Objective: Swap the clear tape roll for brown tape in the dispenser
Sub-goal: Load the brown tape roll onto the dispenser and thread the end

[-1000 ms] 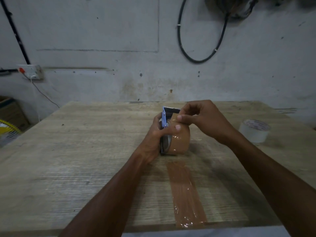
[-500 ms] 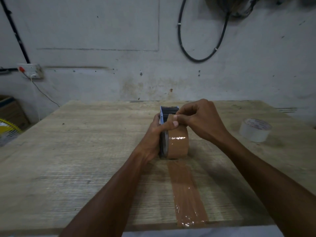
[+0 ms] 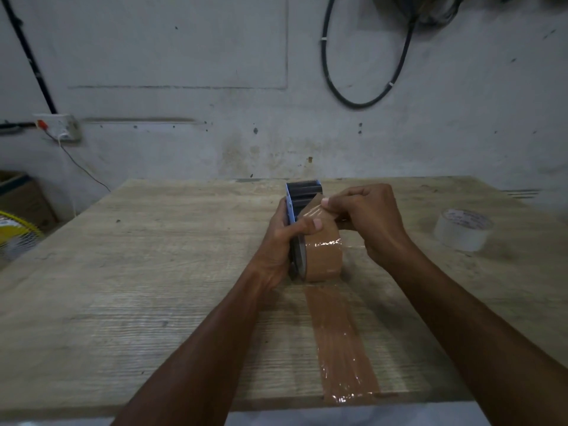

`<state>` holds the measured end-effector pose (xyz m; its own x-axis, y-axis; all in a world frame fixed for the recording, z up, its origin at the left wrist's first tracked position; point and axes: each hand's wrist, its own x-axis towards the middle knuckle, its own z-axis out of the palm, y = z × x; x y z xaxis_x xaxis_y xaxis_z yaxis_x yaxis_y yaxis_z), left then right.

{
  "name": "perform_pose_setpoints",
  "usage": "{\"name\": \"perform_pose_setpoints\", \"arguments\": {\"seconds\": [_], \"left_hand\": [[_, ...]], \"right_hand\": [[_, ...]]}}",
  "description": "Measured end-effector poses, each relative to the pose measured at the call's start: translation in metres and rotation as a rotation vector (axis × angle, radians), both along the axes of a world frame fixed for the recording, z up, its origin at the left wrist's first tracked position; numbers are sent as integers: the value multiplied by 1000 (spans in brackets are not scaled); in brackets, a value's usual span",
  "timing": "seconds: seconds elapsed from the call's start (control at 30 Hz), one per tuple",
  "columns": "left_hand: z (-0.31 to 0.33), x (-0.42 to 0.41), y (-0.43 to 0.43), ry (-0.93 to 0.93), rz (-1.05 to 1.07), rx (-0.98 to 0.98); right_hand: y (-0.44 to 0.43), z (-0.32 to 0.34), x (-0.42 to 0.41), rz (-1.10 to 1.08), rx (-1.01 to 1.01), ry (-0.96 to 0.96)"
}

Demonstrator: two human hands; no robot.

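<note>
Head view, looking down at a wooden table (image 3: 138, 272). Dead centre stands the dispenser (image 3: 302, 192), upright on the tabletop, its dark far end with a blue edge poking up past the fingers. The brown tape roll (image 3: 324, 256) is mounted on its right side, standing on edge and touching the table.

The left hand (image 3: 282, 241) is wrapped round the dispenser from the left, thumb laid across the top of the brown roll. The right hand (image 3: 365, 219) comes in from the right, fingers curled, thumb and forefinger pinching the loose end of the tape at the top of the roll, right by the dispenser's far end. The two hands are close together, almost touching over the roll.

The clear tape roll (image 3: 464, 230) lies flat, well off to the right, with no hand on it.

Near side: a strip of brown tape (image 3: 338, 342) is stuck to the table, running from under the roll to the near edge.

Far wall: a socket (image 3: 58, 126) at left, a black cable loop (image 3: 362, 99) hanging at right. A yellow fan (image 3: 15, 232) sits at the far left edge.
</note>
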<state>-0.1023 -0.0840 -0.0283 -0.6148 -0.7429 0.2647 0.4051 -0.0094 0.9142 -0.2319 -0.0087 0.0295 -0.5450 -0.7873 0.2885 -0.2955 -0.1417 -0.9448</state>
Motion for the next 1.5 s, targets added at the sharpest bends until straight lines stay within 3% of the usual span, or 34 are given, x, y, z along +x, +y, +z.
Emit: {"name": "perform_pose_setpoints", "arguments": {"seconds": [0.27,0.53,0.93,1.5], "left_hand": [[-2,2,2,63,32,-21],[2,-4,-5,-9,56,93],[1,1,-7,1,47,154],[3,0,-6,-7,95,114]], "right_hand": [[-1,0,8,-8,14,-244],[1,2,9,34,73,-218],[-1,5,7,108,143,-465],[-12,-5,9,16,122,-424]]}}
